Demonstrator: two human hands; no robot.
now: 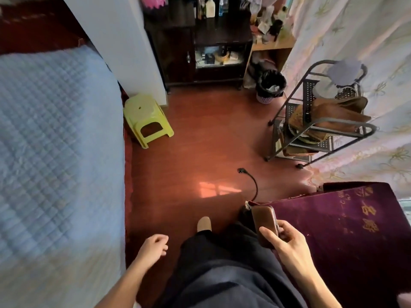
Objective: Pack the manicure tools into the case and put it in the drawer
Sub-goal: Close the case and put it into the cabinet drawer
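My right hand (287,241) grips a closed brown case (263,223) at the lower right, just off the corner of a table draped in a dark red cloth (347,218). The case is held tilted, its rounded end pointing away from me. My left hand (154,245) hangs at the lower middle with fingers loosely curled and nothing in it. No loose manicure tools are in view. A dark wooden cabinet (200,41) stands at the far end of the room; I cannot make out a drawer on it.
A bed with a blue quilt (55,141) fills the left. A yellow-green plastic stool (146,120) sits on the red floor beside it. A metal rack (320,121), a black-lined bin (270,85) and a floral curtain (367,52) stand on the right. A black cable (251,181) lies on the floor.
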